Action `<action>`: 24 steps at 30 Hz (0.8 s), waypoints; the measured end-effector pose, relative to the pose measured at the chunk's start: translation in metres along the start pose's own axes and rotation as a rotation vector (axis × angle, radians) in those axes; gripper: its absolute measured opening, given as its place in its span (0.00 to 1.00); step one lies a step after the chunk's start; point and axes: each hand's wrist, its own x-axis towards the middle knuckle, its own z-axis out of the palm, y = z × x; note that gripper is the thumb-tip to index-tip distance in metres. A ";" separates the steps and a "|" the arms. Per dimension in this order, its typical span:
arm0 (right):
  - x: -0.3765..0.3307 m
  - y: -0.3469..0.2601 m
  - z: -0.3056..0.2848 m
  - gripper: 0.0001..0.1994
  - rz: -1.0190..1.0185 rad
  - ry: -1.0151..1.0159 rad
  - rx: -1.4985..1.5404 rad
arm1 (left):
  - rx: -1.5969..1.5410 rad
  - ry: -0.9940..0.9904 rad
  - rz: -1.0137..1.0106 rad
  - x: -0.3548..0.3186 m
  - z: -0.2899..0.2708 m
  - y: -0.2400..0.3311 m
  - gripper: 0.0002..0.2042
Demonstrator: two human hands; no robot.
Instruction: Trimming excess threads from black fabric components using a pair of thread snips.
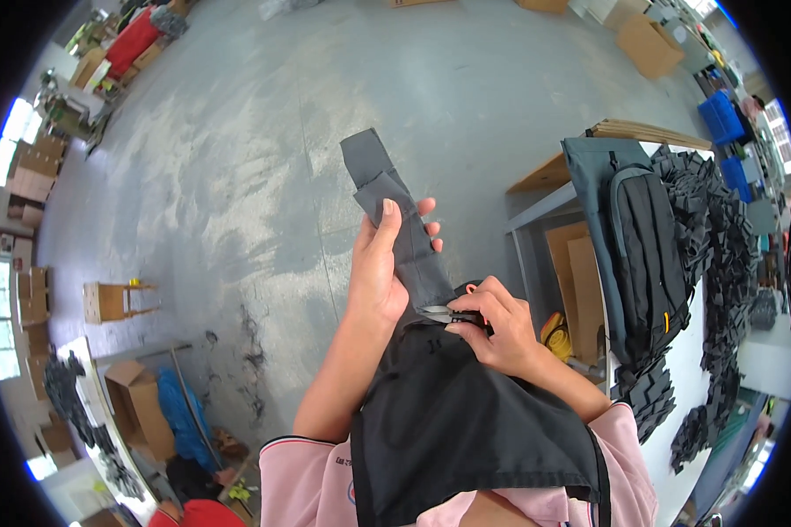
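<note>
My left hand (380,268) holds up a dark grey fabric strap (395,211) that rises from a black bag piece (466,422) lying over my lap. The thumb presses the strap from the front and the fingers wrap behind it. My right hand (492,325) grips small thread snips (444,314) with black handles. Their metal tips touch the base of the strap where it joins the black fabric. Both forearms come up from the lower edge, out of pink sleeves.
A white table (677,369) at the right carries a grey-blue backpack (637,237) and a heap of dark fabric pieces (721,255). Cardboard boxes (136,400) stand at lower left, and more (646,44) at upper right. Grey concrete floor (237,158) lies ahead.
</note>
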 end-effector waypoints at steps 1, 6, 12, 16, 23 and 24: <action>0.012 -0.002 0.006 0.15 0.056 0.015 0.039 | 0.004 -0.010 -0.012 0.010 -0.002 0.010 0.16; 0.061 -0.004 0.036 0.17 0.054 0.095 -0.037 | 0.030 -0.072 -0.094 0.054 -0.011 0.054 0.16; 0.104 0.018 0.057 0.18 -0.011 0.201 -0.153 | 0.067 -0.053 -0.181 0.109 -0.009 0.075 0.15; 0.133 0.043 0.054 0.18 -0.018 0.232 -0.218 | 0.092 -0.102 -0.206 0.153 0.002 0.077 0.15; 0.181 0.118 -0.002 0.20 0.339 0.171 -0.013 | 0.151 -0.201 -0.279 0.248 0.063 0.063 0.18; 0.192 0.129 -0.016 0.20 0.335 0.190 -0.017 | 0.169 -0.226 -0.307 0.263 0.075 0.060 0.18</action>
